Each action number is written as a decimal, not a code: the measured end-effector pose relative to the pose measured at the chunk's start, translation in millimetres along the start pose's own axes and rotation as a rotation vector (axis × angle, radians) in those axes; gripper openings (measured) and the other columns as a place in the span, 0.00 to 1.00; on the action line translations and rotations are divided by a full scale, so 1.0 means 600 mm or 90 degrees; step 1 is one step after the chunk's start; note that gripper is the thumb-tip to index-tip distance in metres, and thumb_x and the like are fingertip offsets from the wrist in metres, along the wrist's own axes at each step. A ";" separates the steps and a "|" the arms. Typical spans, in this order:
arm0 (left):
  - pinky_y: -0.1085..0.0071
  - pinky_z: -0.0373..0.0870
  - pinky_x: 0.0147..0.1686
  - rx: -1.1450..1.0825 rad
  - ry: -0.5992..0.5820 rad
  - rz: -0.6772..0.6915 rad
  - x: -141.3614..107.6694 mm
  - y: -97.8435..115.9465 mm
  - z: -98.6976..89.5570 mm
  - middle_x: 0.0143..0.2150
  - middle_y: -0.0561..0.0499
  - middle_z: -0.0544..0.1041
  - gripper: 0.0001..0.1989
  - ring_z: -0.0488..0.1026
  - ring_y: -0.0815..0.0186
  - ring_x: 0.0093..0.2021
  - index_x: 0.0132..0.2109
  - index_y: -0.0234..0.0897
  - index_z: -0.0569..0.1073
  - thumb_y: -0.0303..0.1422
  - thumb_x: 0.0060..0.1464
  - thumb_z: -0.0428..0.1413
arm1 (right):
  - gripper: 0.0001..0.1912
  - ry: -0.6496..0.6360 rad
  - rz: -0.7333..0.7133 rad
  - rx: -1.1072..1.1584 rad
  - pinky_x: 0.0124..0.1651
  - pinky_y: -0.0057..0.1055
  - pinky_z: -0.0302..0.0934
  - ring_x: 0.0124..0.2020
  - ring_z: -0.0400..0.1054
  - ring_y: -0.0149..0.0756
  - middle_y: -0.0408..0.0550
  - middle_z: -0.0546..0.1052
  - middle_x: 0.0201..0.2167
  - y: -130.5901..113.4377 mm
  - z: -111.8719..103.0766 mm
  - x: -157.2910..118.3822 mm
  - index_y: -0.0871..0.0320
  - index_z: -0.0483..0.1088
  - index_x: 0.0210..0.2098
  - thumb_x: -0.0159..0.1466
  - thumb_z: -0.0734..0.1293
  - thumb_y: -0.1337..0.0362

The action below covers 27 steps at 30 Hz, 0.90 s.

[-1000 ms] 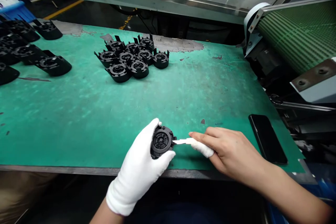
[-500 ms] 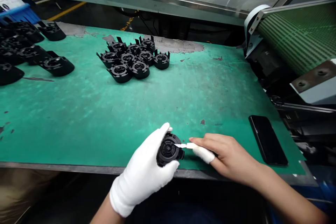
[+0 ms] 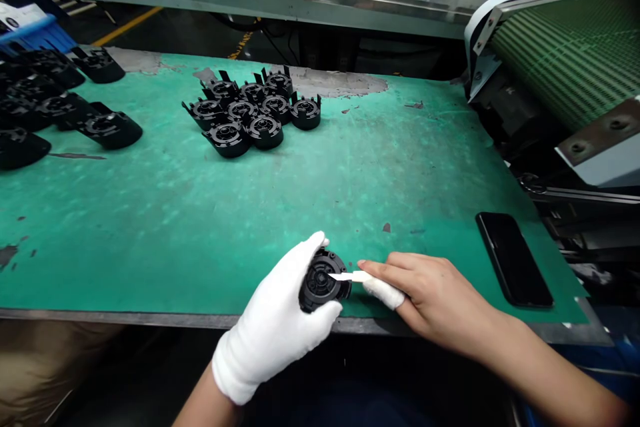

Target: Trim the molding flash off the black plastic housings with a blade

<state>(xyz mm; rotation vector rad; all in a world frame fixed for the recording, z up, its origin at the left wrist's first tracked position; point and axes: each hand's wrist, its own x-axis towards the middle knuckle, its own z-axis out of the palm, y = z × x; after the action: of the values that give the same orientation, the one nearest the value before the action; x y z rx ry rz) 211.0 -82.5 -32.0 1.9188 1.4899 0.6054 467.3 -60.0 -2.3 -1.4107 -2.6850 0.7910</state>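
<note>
My left hand [image 3: 283,317], in a white glove, is wrapped round a round black plastic part [image 3: 320,283] near the table's front edge. The part's ringed face is turned up toward me. My right hand [image 3: 425,287] is bare except for a white cover on the thumb. It pinches a small craft knife [image 3: 350,276] with a pointed blade. The blade lies over the face of the black part, its tip near the centre; whether it touches cannot be made out. Most of the knife's handle is hidden in my right hand.
Several similar black parts [image 3: 265,130] stand grouped on the green table mat [image 3: 200,227]. More black parts [image 3: 107,127] and a blue bin [image 3: 37,33] are at the left. A phone [image 3: 515,260] lies at the right, below a green conveyor belt [image 3: 575,53].
The black part has turned slightly in my left hand, and the knife tip has shifted a little to the left across its face. The camera view has also moved slightly.
</note>
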 end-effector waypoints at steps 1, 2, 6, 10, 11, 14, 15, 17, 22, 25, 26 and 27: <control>0.55 0.62 0.70 -0.002 -0.003 -0.003 0.000 0.001 -0.001 0.70 0.49 0.64 0.39 0.63 0.59 0.69 0.70 0.46 0.52 0.33 0.55 0.58 | 0.27 0.005 0.003 -0.007 0.38 0.34 0.58 0.38 0.71 0.39 0.46 0.75 0.38 -0.001 0.002 -0.001 0.48 0.65 0.66 0.69 0.59 0.70; 0.55 0.61 0.70 -0.007 -0.006 -0.008 0.001 0.002 -0.002 0.70 0.50 0.63 0.40 0.63 0.59 0.69 0.70 0.47 0.52 0.33 0.54 0.59 | 0.27 0.010 0.003 -0.014 0.38 0.34 0.57 0.38 0.70 0.39 0.46 0.74 0.38 -0.002 0.003 -0.002 0.48 0.65 0.66 0.68 0.60 0.71; 0.57 0.65 0.67 -0.056 -0.017 -0.046 0.003 0.011 0.001 0.66 0.51 0.67 0.45 0.67 0.59 0.65 0.69 0.49 0.54 0.34 0.47 0.66 | 0.29 0.038 0.005 -0.043 0.37 0.34 0.57 0.37 0.70 0.39 0.44 0.73 0.37 -0.004 0.009 -0.005 0.47 0.65 0.65 0.67 0.60 0.72; 0.58 0.68 0.65 -0.095 0.061 -0.092 0.000 0.013 0.020 0.62 0.51 0.71 0.44 0.70 0.59 0.62 0.66 0.48 0.59 0.42 0.45 0.70 | 0.30 0.046 0.021 -0.066 0.35 0.35 0.56 0.36 0.69 0.40 0.43 0.73 0.36 -0.008 0.014 -0.007 0.45 0.65 0.65 0.66 0.59 0.73; 0.58 0.68 0.65 -0.098 0.083 -0.091 0.000 0.012 0.025 0.62 0.50 0.71 0.42 0.71 0.59 0.61 0.66 0.48 0.60 0.44 0.47 0.69 | 0.31 0.046 0.026 -0.070 0.35 0.36 0.55 0.36 0.69 0.40 0.43 0.72 0.36 -0.010 0.014 -0.007 0.45 0.65 0.65 0.65 0.59 0.73; 0.57 0.68 0.65 -0.097 0.116 -0.070 -0.002 0.007 0.034 0.60 0.50 0.74 0.39 0.73 0.58 0.59 0.65 0.48 0.62 0.48 0.50 0.67 | 0.30 0.050 0.047 -0.083 0.35 0.36 0.56 0.36 0.69 0.41 0.43 0.73 0.36 -0.018 0.016 -0.010 0.45 0.65 0.64 0.65 0.59 0.73; 0.57 0.68 0.64 -0.095 0.120 -0.064 -0.002 0.006 0.035 0.60 0.50 0.74 0.39 0.74 0.58 0.58 0.65 0.48 0.62 0.49 0.50 0.67 | 0.30 0.054 0.055 -0.089 0.35 0.36 0.56 0.37 0.70 0.41 0.43 0.73 0.37 -0.022 0.017 -0.011 0.45 0.65 0.64 0.66 0.59 0.72; 0.58 0.69 0.63 -0.088 0.125 -0.053 -0.001 0.004 0.035 0.59 0.49 0.75 0.39 0.75 0.58 0.58 0.65 0.47 0.63 0.49 0.50 0.67 | 0.28 0.065 0.071 -0.104 0.35 0.37 0.56 0.37 0.70 0.42 0.44 0.74 0.37 -0.031 0.018 -0.014 0.45 0.65 0.64 0.67 0.59 0.70; 0.58 0.70 0.62 -0.072 0.137 -0.037 -0.001 0.004 0.036 0.58 0.49 0.75 0.39 0.75 0.58 0.57 0.64 0.46 0.63 0.50 0.50 0.67 | 0.26 0.097 0.114 -0.121 0.31 0.37 0.57 0.32 0.71 0.42 0.45 0.75 0.36 -0.052 0.025 -0.018 0.48 0.66 0.64 0.68 0.58 0.69; 0.59 0.69 0.62 -0.050 0.157 -0.037 -0.004 0.004 0.041 0.59 0.48 0.75 0.39 0.74 0.58 0.59 0.64 0.44 0.63 0.50 0.50 0.67 | 0.26 0.105 0.146 -0.102 0.32 0.37 0.59 0.33 0.72 0.43 0.45 0.75 0.37 -0.056 0.032 -0.019 0.49 0.65 0.66 0.70 0.57 0.67; 0.59 0.69 0.63 -0.044 0.162 -0.037 -0.005 0.003 0.042 0.59 0.48 0.75 0.39 0.74 0.58 0.59 0.64 0.44 0.64 0.51 0.49 0.67 | 0.25 0.105 0.150 -0.085 0.32 0.37 0.60 0.33 0.73 0.43 0.45 0.75 0.37 -0.055 0.032 -0.020 0.48 0.65 0.66 0.70 0.57 0.67; 0.59 0.69 0.63 -0.041 0.164 -0.035 -0.005 0.003 0.043 0.59 0.48 0.75 0.39 0.74 0.58 0.59 0.63 0.44 0.64 0.51 0.49 0.67 | 0.25 0.106 0.148 -0.062 0.33 0.37 0.61 0.34 0.73 0.43 0.46 0.75 0.38 -0.053 0.031 -0.022 0.48 0.64 0.66 0.71 0.57 0.66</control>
<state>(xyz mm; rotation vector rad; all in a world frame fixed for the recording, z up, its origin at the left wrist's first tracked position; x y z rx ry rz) 229.1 -90.8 -48.7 1.7970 1.6530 0.8916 446.1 -93.1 -2.0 -1.7496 -2.4971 0.5309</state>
